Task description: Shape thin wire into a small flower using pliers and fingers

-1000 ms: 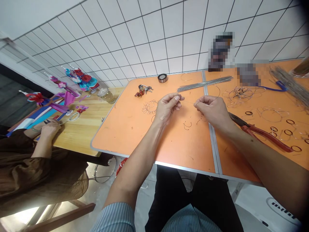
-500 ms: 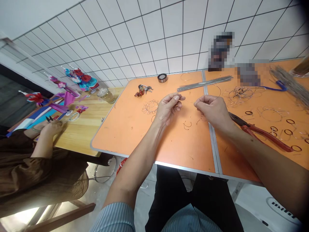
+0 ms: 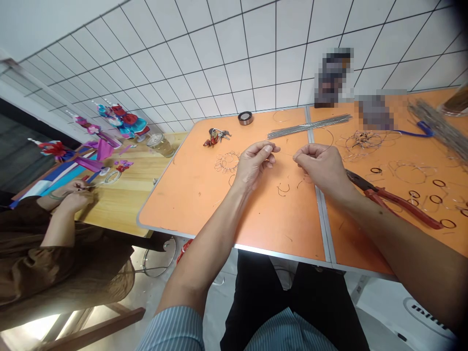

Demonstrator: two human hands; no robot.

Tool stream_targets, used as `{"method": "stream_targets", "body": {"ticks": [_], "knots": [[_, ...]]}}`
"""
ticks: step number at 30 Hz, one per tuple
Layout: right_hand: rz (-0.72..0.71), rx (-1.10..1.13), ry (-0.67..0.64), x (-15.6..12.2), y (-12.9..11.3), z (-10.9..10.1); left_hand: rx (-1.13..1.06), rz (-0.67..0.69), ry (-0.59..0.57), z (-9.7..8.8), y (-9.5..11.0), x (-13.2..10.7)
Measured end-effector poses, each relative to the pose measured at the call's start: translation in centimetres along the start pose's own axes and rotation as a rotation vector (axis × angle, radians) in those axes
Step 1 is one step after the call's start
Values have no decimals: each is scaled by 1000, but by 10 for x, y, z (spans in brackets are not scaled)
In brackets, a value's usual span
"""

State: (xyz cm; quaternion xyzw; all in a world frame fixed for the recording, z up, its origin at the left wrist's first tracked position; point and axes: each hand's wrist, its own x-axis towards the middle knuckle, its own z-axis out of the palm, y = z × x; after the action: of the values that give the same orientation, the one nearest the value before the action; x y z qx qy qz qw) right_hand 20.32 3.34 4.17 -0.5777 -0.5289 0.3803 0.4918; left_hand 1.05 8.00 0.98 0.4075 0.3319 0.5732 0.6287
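Note:
A thin wire [image 3: 287, 154] spans the gap between my two hands above the orange table. My left hand [image 3: 256, 163] pinches one end between thumb and forefinger, its other fingers curled loosely. The thumb and fingertips of my right hand [image 3: 321, 165] are closed on the other side of the wire. Just left of my left hand lies a looped wire ring [image 3: 226, 162]. Short bent wire pieces [image 3: 283, 189] rest below the hands. Red-handled pliers [image 3: 402, 202] lie beside my right wrist, partly behind the forearm.
A roll of tape [image 3: 245, 118], keys [image 3: 219, 135] and a bundle of straight wires [image 3: 309, 126] lie toward the wall. Coiled wires [image 3: 363, 140] and dark rings [image 3: 436, 199] spread on the right. At left, a co-worker's hands [image 3: 75, 195] work over a wooden table [image 3: 120, 209].
My hands have stayed almost still, both gripping the wire. The co-worker's hands at left have shifted, and the black-tipped tool seen there before no longer shows clearly.

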Motion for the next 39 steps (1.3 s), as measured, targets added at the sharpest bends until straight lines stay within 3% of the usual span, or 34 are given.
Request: {"method": "stream_targets", "body": {"ticks": [14, 26, 39], "knots": [[37, 142, -131, 5, 15, 3, 202, 116, -154, 0, -18, -1], [103, 221, -232, 10, 18, 4, 243, 66, -36, 5, -7, -5], [33, 225, -101, 14, 17, -3, 304, 95, 42, -4, -5, 2]]}}
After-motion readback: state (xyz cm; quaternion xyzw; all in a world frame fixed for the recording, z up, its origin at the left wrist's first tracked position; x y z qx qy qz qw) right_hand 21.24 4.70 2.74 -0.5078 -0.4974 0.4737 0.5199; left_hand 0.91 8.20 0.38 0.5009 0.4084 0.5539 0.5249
